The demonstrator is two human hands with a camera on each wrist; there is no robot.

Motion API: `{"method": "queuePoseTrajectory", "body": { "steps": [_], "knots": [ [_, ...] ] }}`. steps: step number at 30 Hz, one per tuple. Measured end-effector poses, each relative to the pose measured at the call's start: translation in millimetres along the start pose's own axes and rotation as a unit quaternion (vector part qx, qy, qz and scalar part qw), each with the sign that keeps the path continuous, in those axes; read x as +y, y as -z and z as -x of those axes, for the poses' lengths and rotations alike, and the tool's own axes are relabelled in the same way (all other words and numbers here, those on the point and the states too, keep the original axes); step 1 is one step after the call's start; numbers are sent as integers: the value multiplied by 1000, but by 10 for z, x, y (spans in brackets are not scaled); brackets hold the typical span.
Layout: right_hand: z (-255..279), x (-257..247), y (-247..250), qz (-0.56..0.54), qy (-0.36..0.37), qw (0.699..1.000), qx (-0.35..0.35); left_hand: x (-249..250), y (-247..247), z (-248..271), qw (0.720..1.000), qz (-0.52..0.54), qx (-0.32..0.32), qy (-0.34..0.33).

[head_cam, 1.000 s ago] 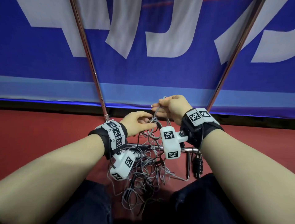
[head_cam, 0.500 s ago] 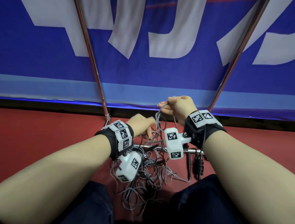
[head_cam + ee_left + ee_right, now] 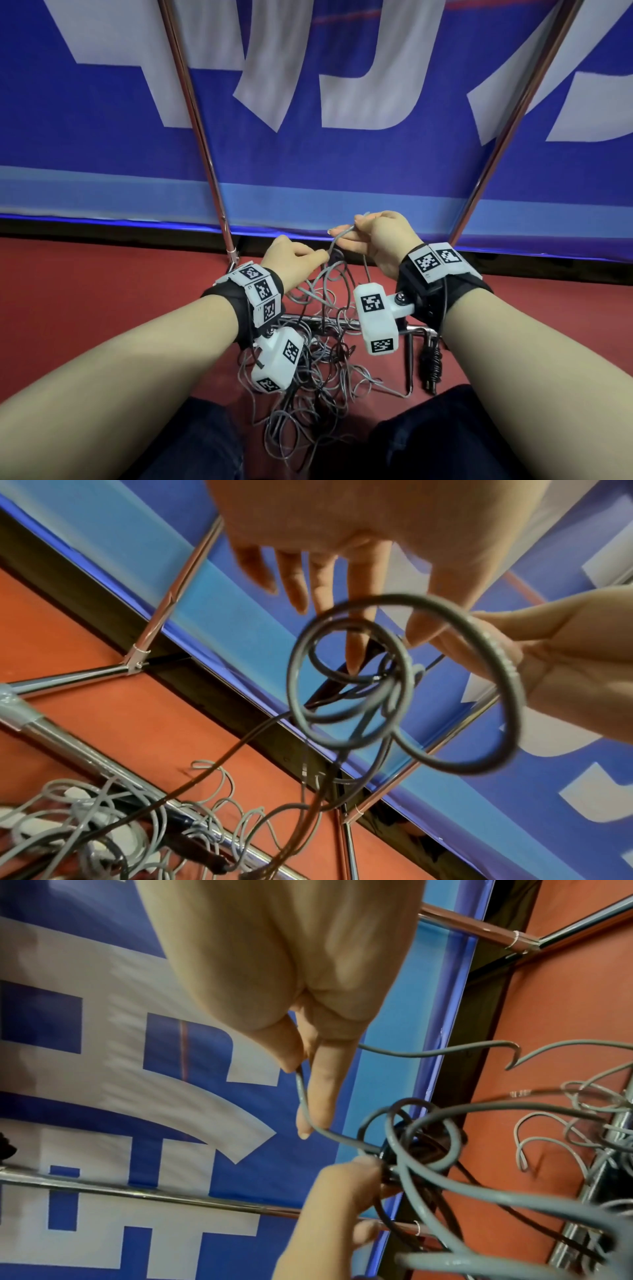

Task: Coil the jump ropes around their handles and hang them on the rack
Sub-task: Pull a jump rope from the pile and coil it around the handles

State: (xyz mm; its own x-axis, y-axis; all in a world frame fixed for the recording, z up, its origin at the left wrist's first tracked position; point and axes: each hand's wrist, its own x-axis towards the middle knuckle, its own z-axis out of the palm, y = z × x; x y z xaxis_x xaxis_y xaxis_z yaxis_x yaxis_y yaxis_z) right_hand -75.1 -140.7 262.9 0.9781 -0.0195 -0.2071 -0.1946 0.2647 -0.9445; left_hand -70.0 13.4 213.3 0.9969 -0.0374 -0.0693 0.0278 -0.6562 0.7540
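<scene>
Chrome rack [image 3: 346,322] bars lie low on the red floor [image 3: 102,308] with our grey rope tangle [image 3: 308,394] heaped over them. Our right hand [image 3: 380,243] pinches a grey strand [image 3: 304,1110]; our left hand [image 3: 291,260] pinches the dark handle [image 3: 416,1146] just beside. Pull now and loose loops may well knot or snag the bar.

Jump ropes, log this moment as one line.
phase: untangling | right hand: pinches grey rope | left hand: holds black handle | rope pile: on floor | hung: none
</scene>
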Motion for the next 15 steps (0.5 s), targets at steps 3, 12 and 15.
{"method": "queuePoseTrajectory", "body": {
  "steps": [3,12,15],
  "knots": [
    [-24,12,-11,12,-5,1000,-3,4,-41,37,996,-85,8,14],
    [-71,-30,66,148,-26,985,88,-5,-144,43,997,-39,-61,9],
    [-87,40,137,263,-14,957,118,-9,-125,48,995,-26,-97,21]
  ]
}}
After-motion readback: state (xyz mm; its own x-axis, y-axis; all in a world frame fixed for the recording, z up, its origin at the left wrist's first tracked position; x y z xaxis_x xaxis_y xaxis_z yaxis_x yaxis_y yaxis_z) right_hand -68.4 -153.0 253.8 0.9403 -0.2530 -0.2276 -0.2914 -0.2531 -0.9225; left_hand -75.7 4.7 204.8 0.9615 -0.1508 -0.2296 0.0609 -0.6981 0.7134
